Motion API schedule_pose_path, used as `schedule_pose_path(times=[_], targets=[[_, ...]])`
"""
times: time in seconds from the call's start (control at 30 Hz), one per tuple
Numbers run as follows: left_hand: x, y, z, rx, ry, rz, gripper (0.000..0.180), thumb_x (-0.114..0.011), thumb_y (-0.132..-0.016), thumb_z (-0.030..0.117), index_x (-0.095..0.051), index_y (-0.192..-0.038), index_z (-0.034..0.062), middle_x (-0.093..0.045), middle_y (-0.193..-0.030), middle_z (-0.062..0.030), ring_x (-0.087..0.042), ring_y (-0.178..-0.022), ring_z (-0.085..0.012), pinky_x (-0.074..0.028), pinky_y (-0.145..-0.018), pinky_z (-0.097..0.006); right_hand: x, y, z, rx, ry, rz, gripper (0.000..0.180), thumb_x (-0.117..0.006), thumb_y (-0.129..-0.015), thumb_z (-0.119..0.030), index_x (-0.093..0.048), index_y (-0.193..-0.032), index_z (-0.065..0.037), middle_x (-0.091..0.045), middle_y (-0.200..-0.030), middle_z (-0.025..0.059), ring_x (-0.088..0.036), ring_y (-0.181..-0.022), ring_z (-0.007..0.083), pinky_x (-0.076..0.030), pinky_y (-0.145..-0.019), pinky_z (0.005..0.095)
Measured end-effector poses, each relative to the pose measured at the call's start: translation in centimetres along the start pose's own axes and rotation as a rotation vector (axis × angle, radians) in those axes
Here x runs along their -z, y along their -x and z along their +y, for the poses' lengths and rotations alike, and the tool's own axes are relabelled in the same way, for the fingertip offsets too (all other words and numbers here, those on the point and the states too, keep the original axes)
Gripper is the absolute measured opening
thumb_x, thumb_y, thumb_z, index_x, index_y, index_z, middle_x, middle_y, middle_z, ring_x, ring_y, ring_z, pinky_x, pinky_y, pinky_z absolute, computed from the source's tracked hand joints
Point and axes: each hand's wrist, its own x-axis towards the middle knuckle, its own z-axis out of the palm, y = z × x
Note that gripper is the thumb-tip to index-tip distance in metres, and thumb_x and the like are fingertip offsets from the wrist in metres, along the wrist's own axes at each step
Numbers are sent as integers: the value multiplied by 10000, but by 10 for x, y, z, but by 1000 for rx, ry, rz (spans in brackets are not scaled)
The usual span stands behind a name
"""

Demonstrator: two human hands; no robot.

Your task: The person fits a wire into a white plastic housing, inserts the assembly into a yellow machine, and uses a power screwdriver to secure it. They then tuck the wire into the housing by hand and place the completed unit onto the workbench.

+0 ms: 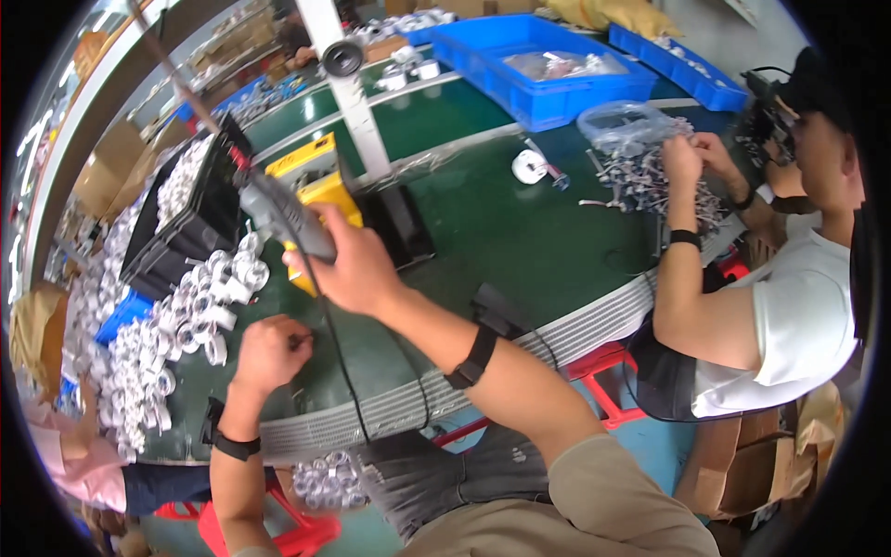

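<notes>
The right hand (pixel 348 269) is wrapped tight around the grey, pistol-shaped powered screwdriver (pixel 278 212), which hangs from a thin reddish rod slanting down from above and trails a black cable toward the bench edge. The tool sits over the dark green bench (pixel 501 232), just in front of a yellow box-shaped fixture (pixel 320 186). The left hand (pixel 271 351) is curled closed low on the bench, its fingertips pinched together on something too small to make out, right beside a heap of small silvery-white ring-shaped metal fittings (pixel 200 302) that spreads off to the left. Behind that heap stands a black plastic crate (pixel 190 209) filled with more of the same pale parts. Both wrists carry black bands. Across the bench, to the right, another person in a white shirt (pixel 807 316) has both hands in a tangle of slim silver metal pieces (pixel 650 176) next to a clear plastic bag (pixel 624 121). A large blue plastic tray (pixel 548 65) sits further back, and a small white tape roll (pixel 530 166) lies between it and the bench's middle.
</notes>
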Motion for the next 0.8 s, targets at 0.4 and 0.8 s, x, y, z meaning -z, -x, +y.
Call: schedule_pose_path(times=[0.4, 0.8], targets=[[38, -155, -63, -89, 135, 267, 117, -651, -715, 115, -688, -715, 4, -649, -686, -136, -647, -662, -247, -509, -622, -324, 225, -46, 90, -682, 1229, 139, 752, -728, -723, -509, -517, -1244, -10, -548, -1226, 197, -503, -1183, 324, -434, -967, 433], [-22, -9, -49, 486, 742, 271, 190, -501, -882, 79, -638, -806, -27, -554, -594, -28, -510, -504, -86, -411, -473, -220, 80, -7, -29, 208, 177, -270, 654, -821, -674, -331, -532, -1205, -79, -537, -1100, 133, -596, -946, 312, -504, -805, 377]])
